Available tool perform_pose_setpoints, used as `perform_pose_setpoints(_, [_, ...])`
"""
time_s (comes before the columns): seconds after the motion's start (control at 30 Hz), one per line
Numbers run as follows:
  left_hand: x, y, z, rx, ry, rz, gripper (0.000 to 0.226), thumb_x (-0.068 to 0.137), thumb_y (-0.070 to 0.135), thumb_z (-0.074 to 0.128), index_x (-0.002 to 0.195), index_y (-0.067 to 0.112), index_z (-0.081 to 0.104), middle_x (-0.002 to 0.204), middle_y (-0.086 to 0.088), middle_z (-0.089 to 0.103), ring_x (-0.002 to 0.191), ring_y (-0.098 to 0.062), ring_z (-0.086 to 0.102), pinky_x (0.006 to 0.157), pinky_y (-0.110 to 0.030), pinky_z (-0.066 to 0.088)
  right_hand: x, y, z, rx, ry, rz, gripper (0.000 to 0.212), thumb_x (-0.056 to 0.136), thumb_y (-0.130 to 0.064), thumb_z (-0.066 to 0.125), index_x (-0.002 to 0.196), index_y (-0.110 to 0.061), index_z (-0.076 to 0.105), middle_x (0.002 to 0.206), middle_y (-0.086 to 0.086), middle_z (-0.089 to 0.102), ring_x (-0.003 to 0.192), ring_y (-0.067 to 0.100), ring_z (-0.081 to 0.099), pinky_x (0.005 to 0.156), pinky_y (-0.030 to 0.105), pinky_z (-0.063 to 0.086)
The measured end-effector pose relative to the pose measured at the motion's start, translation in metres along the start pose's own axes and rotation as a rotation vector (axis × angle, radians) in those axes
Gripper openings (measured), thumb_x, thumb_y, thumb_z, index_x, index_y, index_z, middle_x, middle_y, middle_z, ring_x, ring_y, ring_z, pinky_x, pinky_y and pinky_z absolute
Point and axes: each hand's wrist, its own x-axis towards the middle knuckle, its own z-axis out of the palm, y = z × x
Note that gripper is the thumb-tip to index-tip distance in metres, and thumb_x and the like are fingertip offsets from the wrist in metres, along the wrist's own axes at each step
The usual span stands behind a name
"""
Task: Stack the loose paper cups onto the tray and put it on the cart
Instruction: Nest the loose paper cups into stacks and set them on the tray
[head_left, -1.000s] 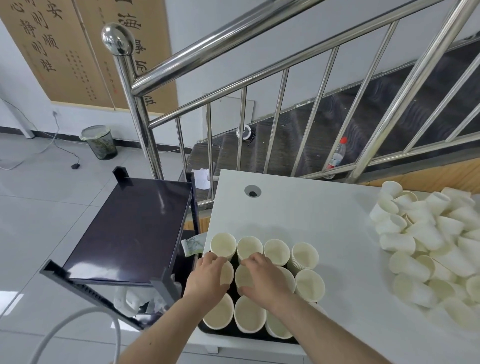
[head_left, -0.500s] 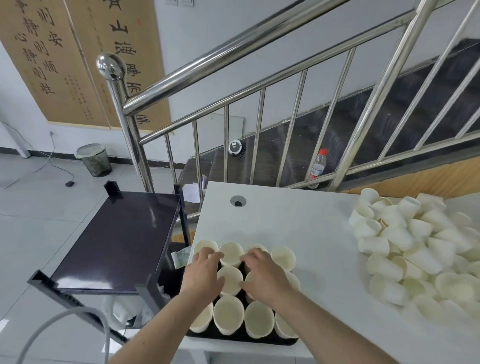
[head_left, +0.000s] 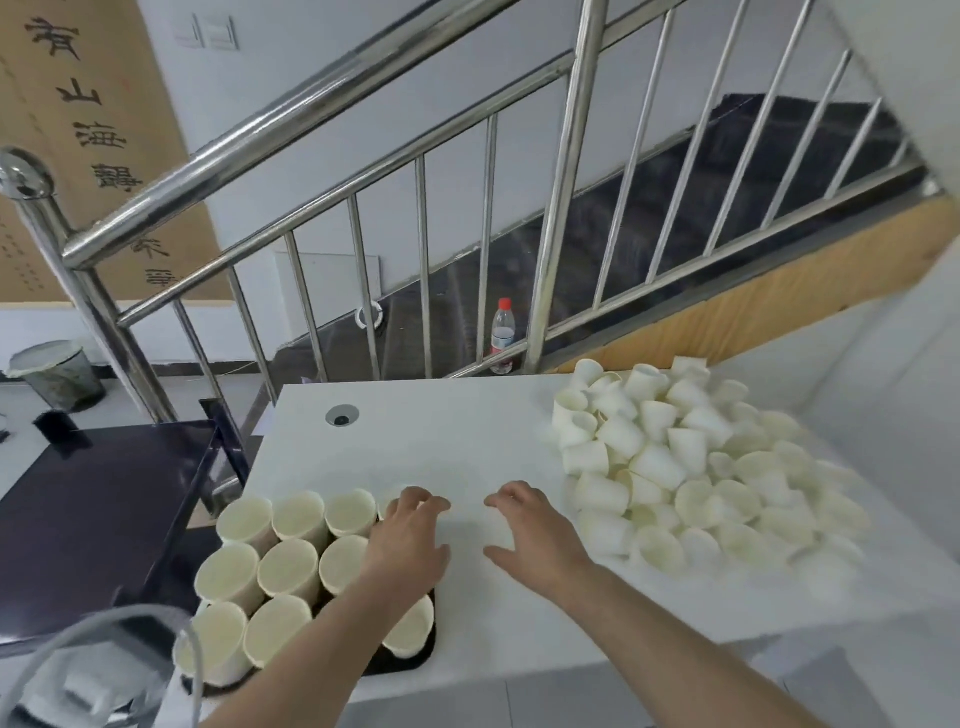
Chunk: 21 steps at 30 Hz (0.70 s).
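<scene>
Black tray (head_left: 427, 656) at table's (head_left: 415, 447) near-left corner, mostly hidden under upright cups (head_left: 289, 567). Left hand (head_left: 408, 540) over tray's right edge, fingers loose, empty; covers some cups. Right hand (head_left: 535, 527) spread above bare table, empty. Loose cup pile (head_left: 691, 467) at right edge, far side blurred. Cart (head_left: 98, 514) left, cut off.

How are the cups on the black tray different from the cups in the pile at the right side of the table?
The cups on the tray stand upright, mouths up; the cups in the pile lie tipped in all directions. The tray cups sit in neat rows, touching; the pile cups are heaped on one another without order. The tray cups rest on the black tray; the pile lies directly on the white table. Both are plain whitish paper cups of similar shape.
</scene>
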Motion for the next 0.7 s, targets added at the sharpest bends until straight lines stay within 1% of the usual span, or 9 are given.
perform_pose_setpoints(0.13, [0.01,0.058,0.029,-0.01,-0.034,0.052,0.05,0.087,0.028,0.057,0.135,0.028,0.043,0.137,0.006,0.035,0.125,-0.015,0.039,0.094,-0.028,0.042,-0.028,0.057,-0.022,-0.017,0.025,0.056,0.057,0.09,-0.037,0.061,0.141,-0.023,0.04,0.137,-0.009,0.036,0.127,0.01,0.038,0.094,0.027,0.046])
perform_pose_setpoints(0.33, [0.031,0.122,0.062,0.013,-0.115,0.118,0.05,0.089,0.03,0.054,0.137,0.031,0.04,0.138,0.009,0.032,0.126,-0.012,0.038,0.098,-0.028,0.041,-0.054,0.126,-0.047,-0.015,0.054,0.184,0.057,0.091,-0.038,0.061,0.142,-0.025,0.039,0.139,-0.009,0.035,0.129,0.01,0.037,0.093,0.027,0.046])
perform_pose_setpoints(0.5, [0.064,0.157,0.076,-0.01,-0.159,0.133,0.05,0.09,0.032,0.055,0.137,0.032,0.04,0.137,0.011,0.033,0.125,-0.01,0.041,0.094,-0.027,0.045,-0.056,0.169,-0.062,-0.015,0.061,0.25,0.058,0.09,-0.039,0.06,0.142,-0.026,0.039,0.139,-0.01,0.036,0.128,0.009,0.038,0.09,0.027,0.047])
perform_pose_setpoints(0.7, [0.12,0.183,0.099,-0.073,-0.169,0.135,0.052,0.088,0.034,0.056,0.137,0.031,0.04,0.137,0.011,0.034,0.125,-0.01,0.043,0.092,-0.029,0.047,-0.035,0.217,-0.077,-0.049,0.048,0.307,0.06,0.09,-0.039,0.061,0.143,-0.026,0.037,0.142,-0.008,0.034,0.129,0.012,0.038,0.093,0.029,0.048])
